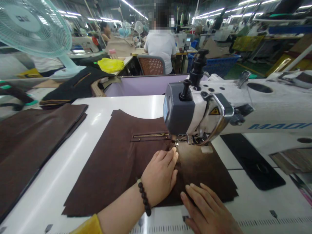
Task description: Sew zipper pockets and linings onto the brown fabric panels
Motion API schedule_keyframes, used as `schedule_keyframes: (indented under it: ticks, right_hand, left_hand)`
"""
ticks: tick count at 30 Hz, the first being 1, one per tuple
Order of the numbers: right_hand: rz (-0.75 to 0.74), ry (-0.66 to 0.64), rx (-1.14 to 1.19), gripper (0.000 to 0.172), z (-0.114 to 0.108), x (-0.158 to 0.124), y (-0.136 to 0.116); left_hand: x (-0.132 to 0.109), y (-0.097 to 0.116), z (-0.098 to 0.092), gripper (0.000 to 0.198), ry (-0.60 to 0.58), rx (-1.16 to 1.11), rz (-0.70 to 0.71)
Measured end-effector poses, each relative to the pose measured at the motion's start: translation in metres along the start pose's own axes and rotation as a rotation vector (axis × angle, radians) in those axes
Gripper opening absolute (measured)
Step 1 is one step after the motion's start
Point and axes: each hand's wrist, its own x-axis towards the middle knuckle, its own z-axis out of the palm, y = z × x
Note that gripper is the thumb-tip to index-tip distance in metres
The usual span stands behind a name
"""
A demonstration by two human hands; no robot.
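White sewing table (136, 104), brown panel (104, 169) spread flat.
Likely soft, light; best steadied near its edges. Left hand (159, 175) and right hand (207, 208) lie flattened, pinching nothing visible.

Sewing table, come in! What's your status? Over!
Left hand on brown panel, by presser foot. Right hand at panel's near edge. Sewing machine head overhangs panel.

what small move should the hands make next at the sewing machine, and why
Perhaps ease the left hand slightly back from the presser foot: its fingertips lie on the brown panel very close to the foot, near the zip's end. The right hand is spread over the panel's near edge, so it could help steady it.
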Motion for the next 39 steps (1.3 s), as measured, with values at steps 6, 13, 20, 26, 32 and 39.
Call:
schedule_keyframes:
  ticks: [6, 13, 20, 26, 32, 39]
  right_hand:
    - [-0.139, -0.218, -0.027, 0.030, -0.021, 0.005, 0.006]
    - [-0.093, -0.231, 0.016, 0.029, -0.029, 0.002, 0.004]
    - [-0.054, -0.214, 0.039, 0.029, -0.030, 0.004, 0.002]
    - [-0.052, -0.207, 0.085, 0.027, -0.032, 0.003, -0.001]
    - [0.054, -0.202, 0.194, 0.023, -0.062, -0.001, 0.017]
    - [0.650, -0.132, -0.478, 0.025, -0.151, -0.050, 0.101]
  left_hand:
    - [-0.005, -0.003, 0.003, 0.034, 0.009, 0.013, 0.084]
    - [-0.017, 0.002, 0.004, 0.031, -0.009, 0.025, 0.128]
    - [-0.019, 0.006, 0.003, 0.032, 0.033, -0.013, 0.102]
    - [-0.020, 0.004, 0.003, 0.031, 0.041, -0.004, 0.119]
    - [-0.020, -0.004, 0.009, 0.034, 0.106, 0.112, 0.231]
    - [-0.020, -0.021, 0.030, 0.040, 0.215, 0.142, 0.327]
